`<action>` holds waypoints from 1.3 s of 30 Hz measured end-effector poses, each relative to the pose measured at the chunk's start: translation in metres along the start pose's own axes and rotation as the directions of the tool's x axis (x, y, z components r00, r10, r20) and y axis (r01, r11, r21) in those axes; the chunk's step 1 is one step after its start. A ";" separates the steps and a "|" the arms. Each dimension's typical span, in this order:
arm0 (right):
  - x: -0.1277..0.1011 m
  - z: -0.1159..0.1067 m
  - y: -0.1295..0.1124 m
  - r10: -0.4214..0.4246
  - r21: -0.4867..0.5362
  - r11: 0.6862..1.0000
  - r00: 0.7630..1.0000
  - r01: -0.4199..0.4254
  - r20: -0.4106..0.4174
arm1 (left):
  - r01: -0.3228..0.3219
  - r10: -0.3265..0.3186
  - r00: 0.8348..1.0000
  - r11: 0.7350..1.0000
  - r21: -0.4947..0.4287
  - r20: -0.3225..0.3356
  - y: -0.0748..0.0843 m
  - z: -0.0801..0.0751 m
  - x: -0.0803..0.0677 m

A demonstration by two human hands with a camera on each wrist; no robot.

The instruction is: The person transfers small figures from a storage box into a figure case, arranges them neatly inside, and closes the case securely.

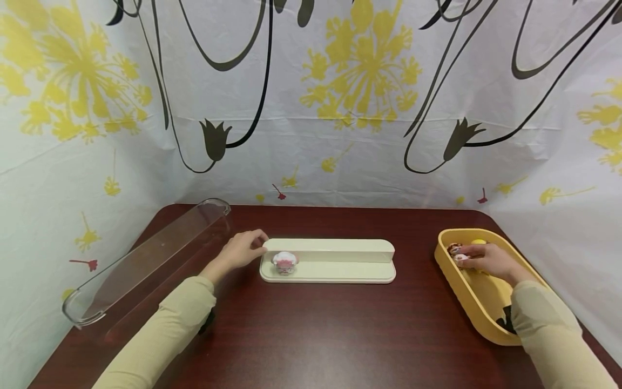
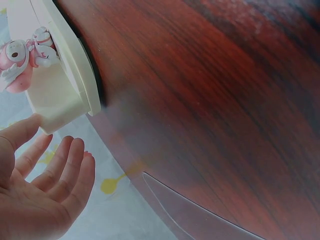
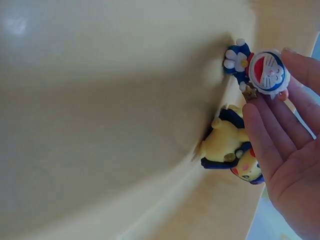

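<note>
Head view: left hand (image 1: 241,250) rests at the left end of the cream stand (image 1: 335,273), centre frame; pink figure (image 1: 284,262) stands on it. Right hand (image 1: 486,259) in the yellow tray (image 1: 466,294), right. Left wrist view: fingers (image 2: 70,165) relaxed, apart, holding nothing, thumb by the stand. Right wrist view: fingertips pinch a blue cat figure (image 3: 267,72), upper right; yellow figure (image 3: 232,150) lies below.

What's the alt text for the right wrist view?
The right hand reaches into a yellow tray, its fingers against a small round blue-and-white cat figure. A yellow figure with a dark blue hat lies just below it, on the tray floor.
</note>
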State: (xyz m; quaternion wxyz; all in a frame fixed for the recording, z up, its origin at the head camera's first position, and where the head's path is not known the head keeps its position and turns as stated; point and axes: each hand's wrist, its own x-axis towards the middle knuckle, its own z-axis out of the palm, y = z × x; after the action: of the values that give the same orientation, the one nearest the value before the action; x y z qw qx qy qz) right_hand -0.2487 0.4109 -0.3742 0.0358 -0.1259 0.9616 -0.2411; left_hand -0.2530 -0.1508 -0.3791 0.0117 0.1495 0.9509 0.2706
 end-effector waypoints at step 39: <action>-0.002 -0.021 -0.016 0.005 0.021 1.000 1.000 -0.005 -0.008 | 0.004 -0.004 1.000 1.000 0.006 0.001 0.000 0.000 0.000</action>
State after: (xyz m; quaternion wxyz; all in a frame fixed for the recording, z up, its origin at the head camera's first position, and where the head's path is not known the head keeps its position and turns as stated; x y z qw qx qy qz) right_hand -0.2456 0.4075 -0.3477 0.0338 -0.1222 0.9595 -0.2514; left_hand -0.2534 -0.1505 -0.3793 0.0125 0.1480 0.9520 0.2678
